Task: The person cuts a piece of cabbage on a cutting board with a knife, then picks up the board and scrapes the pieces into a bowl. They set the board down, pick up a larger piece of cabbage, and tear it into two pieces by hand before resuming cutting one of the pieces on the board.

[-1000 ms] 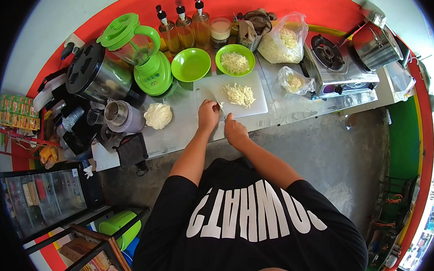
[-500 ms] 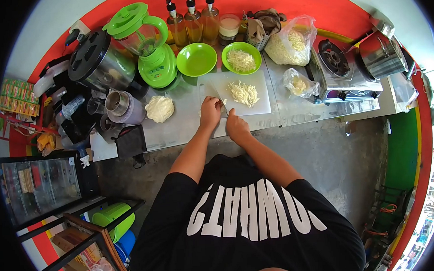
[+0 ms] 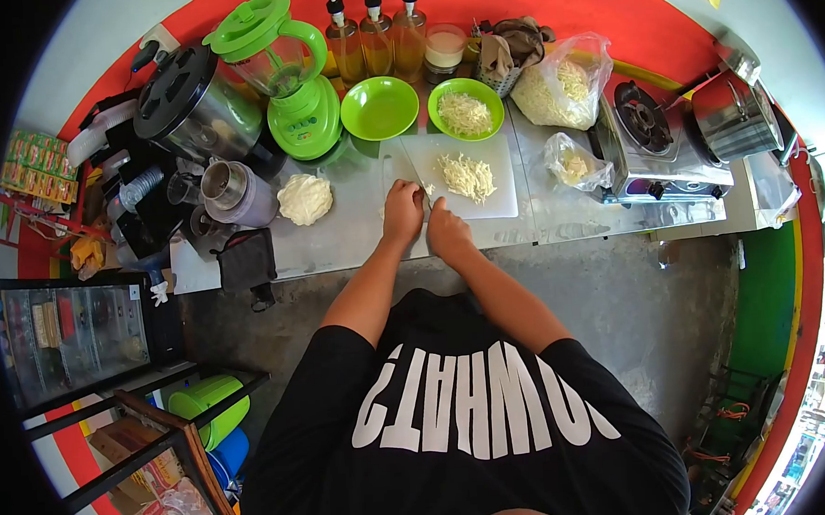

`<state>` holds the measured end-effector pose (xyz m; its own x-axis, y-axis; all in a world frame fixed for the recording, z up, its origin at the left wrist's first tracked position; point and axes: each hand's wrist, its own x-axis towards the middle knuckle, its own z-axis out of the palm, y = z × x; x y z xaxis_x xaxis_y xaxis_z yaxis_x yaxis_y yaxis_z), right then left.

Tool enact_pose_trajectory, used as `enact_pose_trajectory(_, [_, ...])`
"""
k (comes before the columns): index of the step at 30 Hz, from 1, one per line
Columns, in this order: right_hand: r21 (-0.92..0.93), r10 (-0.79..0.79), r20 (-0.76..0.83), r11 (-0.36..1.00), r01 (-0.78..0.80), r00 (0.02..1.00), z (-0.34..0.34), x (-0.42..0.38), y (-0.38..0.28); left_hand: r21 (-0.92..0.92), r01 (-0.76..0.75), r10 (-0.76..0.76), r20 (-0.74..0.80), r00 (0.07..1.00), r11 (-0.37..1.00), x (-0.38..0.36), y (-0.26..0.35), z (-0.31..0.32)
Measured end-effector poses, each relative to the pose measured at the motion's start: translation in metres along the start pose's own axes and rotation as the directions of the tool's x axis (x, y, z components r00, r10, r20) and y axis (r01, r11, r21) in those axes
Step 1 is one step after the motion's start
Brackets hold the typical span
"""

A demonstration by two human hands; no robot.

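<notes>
At the left edge of the white cutting board (image 3: 507,201), my left hand (image 3: 404,211) is closed with its fingertips curled down over a small pale piece, mostly hidden. My right hand (image 3: 449,233) is wrapped round the handle of a knife (image 3: 415,166), whose blade points away from me beside the left fingertips. A heap of pale shreds (image 3: 467,178), looking like cabbage, lies on the board right of the blade. Behind it a green bowl (image 3: 494,127) holds more shreds. A second green plate (image 3: 379,110) stands left of that. A pale cabbage-like head (image 3: 305,200) sits left of the board.
A green blender (image 3: 305,123) and a steel container (image 3: 232,188) stand at the left. Pump bottles (image 3: 378,49) line the wall. To the right are a bag of shreds (image 3: 563,96), a smaller plastic bag (image 3: 575,163) and a gas stove (image 3: 669,169) bearing a pot (image 3: 736,115).
The view has shifted slightly. Both hands stay at the board's left edge, with the knife beside the left fingertips; the heap of shreds looks about the same.
</notes>
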<state>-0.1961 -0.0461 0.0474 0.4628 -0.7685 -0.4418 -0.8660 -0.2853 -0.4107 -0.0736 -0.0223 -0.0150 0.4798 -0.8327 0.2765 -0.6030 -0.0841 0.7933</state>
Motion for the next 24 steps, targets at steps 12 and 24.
enact_pose_trajectory(12, [-0.097, -0.024, -0.009, 0.995, 0.023, 1.0, 0.005, -0.007, 0.009, -0.003, 0.066, -0.066, 0.06, 0.996, 0.998, -0.002, 0.003, -0.002])
enact_pose_trajectory(24, [-0.175, -0.034, -0.029, 0.984, 0.028, 0.999, -0.025, -0.017, 0.043, 0.134, -0.024, 0.015, 0.07, 0.997, 0.991, -0.01, 0.017, -0.012])
